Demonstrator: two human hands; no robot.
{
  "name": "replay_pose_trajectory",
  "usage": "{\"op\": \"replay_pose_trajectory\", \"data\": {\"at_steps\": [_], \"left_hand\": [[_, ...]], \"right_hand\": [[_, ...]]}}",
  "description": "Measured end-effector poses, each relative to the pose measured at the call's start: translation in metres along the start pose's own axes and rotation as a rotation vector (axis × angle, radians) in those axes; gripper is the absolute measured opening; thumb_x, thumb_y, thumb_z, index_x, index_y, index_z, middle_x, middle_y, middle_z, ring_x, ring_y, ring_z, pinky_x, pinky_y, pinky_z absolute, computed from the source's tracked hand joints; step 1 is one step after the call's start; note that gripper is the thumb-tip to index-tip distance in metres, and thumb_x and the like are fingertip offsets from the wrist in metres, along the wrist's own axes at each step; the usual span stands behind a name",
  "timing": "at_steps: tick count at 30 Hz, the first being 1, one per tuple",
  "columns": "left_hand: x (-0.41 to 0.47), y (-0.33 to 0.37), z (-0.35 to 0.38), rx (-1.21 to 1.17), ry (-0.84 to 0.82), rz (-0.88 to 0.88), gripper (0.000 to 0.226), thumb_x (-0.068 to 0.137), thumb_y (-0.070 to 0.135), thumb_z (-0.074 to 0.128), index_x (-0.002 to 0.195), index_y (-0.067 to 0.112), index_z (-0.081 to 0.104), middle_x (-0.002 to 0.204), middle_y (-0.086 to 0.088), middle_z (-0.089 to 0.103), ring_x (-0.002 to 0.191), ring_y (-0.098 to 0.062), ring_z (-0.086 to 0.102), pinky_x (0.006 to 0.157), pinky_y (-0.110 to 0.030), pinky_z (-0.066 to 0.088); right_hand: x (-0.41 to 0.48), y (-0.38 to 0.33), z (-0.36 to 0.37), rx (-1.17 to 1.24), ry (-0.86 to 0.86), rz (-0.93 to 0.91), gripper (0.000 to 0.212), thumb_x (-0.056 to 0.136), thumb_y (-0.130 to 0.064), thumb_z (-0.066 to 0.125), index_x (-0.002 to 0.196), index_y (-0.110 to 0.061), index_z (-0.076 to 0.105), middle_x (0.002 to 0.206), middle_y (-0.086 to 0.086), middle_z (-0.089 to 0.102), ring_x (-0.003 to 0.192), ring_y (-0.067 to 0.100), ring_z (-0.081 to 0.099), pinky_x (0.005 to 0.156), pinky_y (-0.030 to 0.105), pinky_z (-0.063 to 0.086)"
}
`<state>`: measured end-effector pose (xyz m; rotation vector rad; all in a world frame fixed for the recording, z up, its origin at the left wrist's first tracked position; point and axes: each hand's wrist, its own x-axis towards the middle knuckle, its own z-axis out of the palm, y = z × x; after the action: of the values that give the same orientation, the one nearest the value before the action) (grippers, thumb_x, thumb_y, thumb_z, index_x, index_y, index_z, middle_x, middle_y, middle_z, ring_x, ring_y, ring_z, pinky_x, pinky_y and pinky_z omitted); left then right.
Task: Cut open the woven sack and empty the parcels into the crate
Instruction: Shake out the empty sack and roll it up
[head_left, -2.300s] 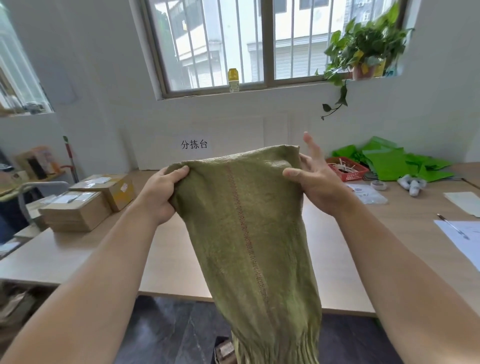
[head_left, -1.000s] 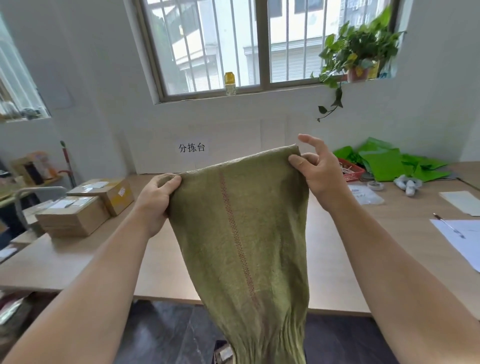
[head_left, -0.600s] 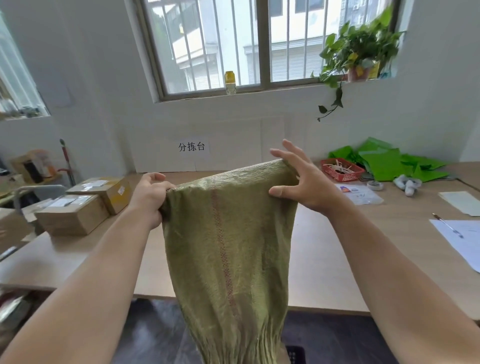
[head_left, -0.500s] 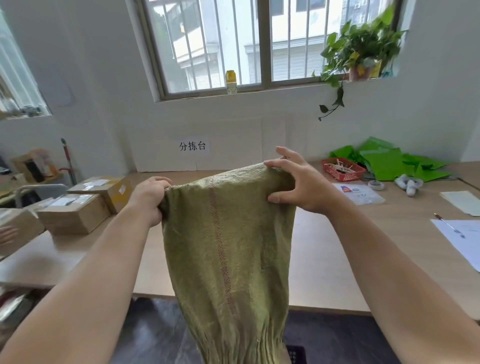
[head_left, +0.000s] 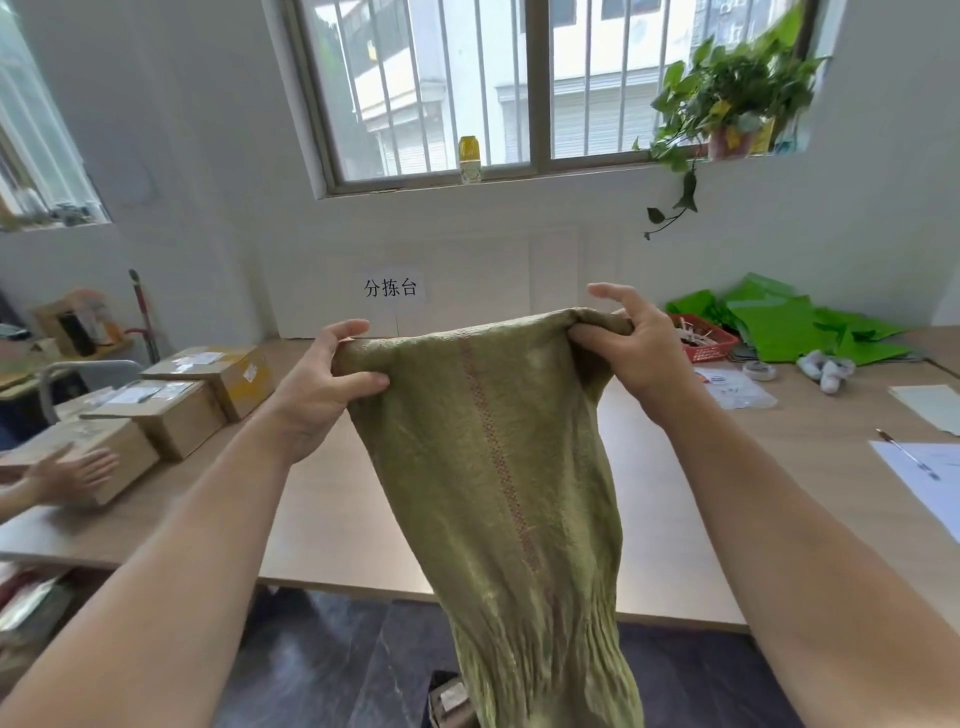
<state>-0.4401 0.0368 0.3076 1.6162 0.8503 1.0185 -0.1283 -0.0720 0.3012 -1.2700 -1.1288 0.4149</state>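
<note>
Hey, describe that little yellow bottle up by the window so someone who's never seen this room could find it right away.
Start at the big barred window on the far wall, above the table. On its sill, near the middle post, stands the small yellow bottle. It is the only upright yellow container there; the sill's other item, a trailing potted plant, sits far off at the right end.

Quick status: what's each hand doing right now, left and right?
Left hand: closed on one top corner of the woven sack, thumb pinching the cloth.
Right hand: gripping the other top corner, index finger lifted free.
</note>
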Motion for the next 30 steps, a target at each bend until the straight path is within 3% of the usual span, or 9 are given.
{"op": "replay_pose_trajectory", "data": {"at_steps": [5, 9, 12, 14, 16, 18, 21, 26, 30], "left_hand": [[-0.001, -0.002, 0.007, -0.046, 0.084, -0.070, 0.017, 0.087, 0.018, 0.069, 0.103, 0.019, 0.063, 0.100, -0.002, 0.062, 0.096, -0.018, 0.059, 0.087, -0.044, 0.051], [0.003, -0.006, 0.006, -0.137, 0.155, -0.123, 0.017, 0.090, 0.022, 0.067, 0.106, 0.016, 0.066, 0.100, -0.002, 0.068, 0.095, -0.018, 0.061, 0.082, -0.039, 0.050], [0.008, -0.008, 0.002, -0.150, 0.235, -0.146, 0.023, 0.089, 0.031, 0.068, 0.107, 0.017, 0.065, 0.097, -0.001, 0.068, 0.087, -0.017, 0.061, 0.069, -0.032, 0.048], [0.012, -0.009, -0.001, -0.148, 0.262, -0.162, 0.041, 0.085, 0.039, 0.071, 0.115, 0.013, 0.062, 0.103, -0.005, 0.069, 0.087, -0.019, 0.063, 0.066, -0.032, 0.049], [0.015, -0.009, -0.003, -0.125, 0.285, -0.180, 0.049, 0.079, 0.045, 0.073, 0.115, 0.013, 0.061, 0.107, -0.009, 0.068, 0.090, -0.022, 0.063, 0.073, -0.038, 0.053], [0.017, -0.009, -0.003, -0.119, 0.323, -0.207, 0.035, 0.080, 0.043, 0.073, 0.103, 0.019, 0.060, 0.102, -0.008, 0.067, 0.088, -0.023, 0.062, 0.079, -0.043, 0.052], [0.018, -0.003, -0.001, -0.168, 0.354, -0.263, 0.022, 0.087, 0.034, 0.071, 0.089, 0.022, 0.053, 0.087, -0.004, 0.062, 0.073, -0.020, 0.059, 0.068, -0.038, 0.051], [0.015, 0.004, -0.005, -0.202, 0.346, -0.212, 0.022, 0.088, 0.035, 0.070, 0.086, 0.024, 0.051, 0.079, 0.001, 0.055, 0.063, -0.014, 0.052, 0.056, -0.031, 0.049], [0.006, 0.007, -0.001, -0.353, 0.197, -0.036, 0.033, 0.089, 0.020, 0.067, 0.118, 0.024, 0.051, 0.086, 0.002, 0.066, 0.070, -0.011, 0.065, 0.062, -0.029, 0.059]], "right_hand": [[-0.003, -0.005, 0.001, 0.258, 0.012, 0.013, 0.057, 0.083, -0.019, 0.078, 0.135, -0.021, 0.055, 0.100, 0.005, 0.063, 0.088, 0.013, 0.064, 0.073, 0.016, 0.054], [-0.007, -0.002, -0.005, 0.382, -0.149, 0.018, 0.082, 0.062, -0.036, 0.088, 0.132, -0.049, 0.048, 0.133, 0.019, 0.053, 0.116, 0.030, 0.062, 0.098, 0.041, 0.054], [-0.007, -0.003, -0.007, 0.315, -0.179, -0.013, 0.085, 0.079, -0.011, 0.080, 0.141, -0.051, 0.037, 0.144, 0.014, 0.044, 0.117, 0.025, 0.062, 0.100, 0.044, 0.054], [-0.009, -0.003, -0.008, 0.253, -0.208, -0.031, 0.090, 0.084, -0.003, 0.076, 0.145, -0.052, 0.030, 0.148, 0.005, 0.040, 0.113, 0.017, 0.063, 0.092, 0.033, 0.058], [-0.012, -0.005, -0.005, 0.171, -0.253, -0.059, 0.095, 0.083, -0.008, 0.078, 0.143, -0.058, 0.025, 0.150, -0.008, 0.032, 0.117, 0.009, 0.057, 0.089, 0.024, 0.056], [-0.013, -0.005, -0.004, 0.014, -0.276, -0.108, 0.098, 0.081, -0.016, 0.082, 0.139, -0.066, 0.022, 0.150, -0.015, 0.027, 0.131, 0.015, 0.046, 0.104, 0.032, 0.047], [-0.010, -0.004, -0.006, -0.253, -0.289, -0.174, 0.097, 0.078, -0.019, 0.084, 0.144, -0.060, 0.026, 0.161, -0.009, 0.022, 0.146, 0.018, 0.027, 0.115, 0.036, 0.028], [-0.006, 0.004, 0.001, -0.462, -0.130, -0.226, 0.056, 0.079, -0.017, 0.081, 0.131, -0.026, 0.062, 0.128, 0.004, 0.059, 0.113, 0.015, 0.052, 0.094, 0.018, 0.036], [-0.005, 0.011, -0.001, -0.248, -0.034, -0.115, 0.033, 0.085, -0.019, 0.076, 0.117, -0.025, 0.070, 0.098, -0.005, 0.069, 0.088, 0.007, 0.061, 0.080, 0.015, 0.049]]}}
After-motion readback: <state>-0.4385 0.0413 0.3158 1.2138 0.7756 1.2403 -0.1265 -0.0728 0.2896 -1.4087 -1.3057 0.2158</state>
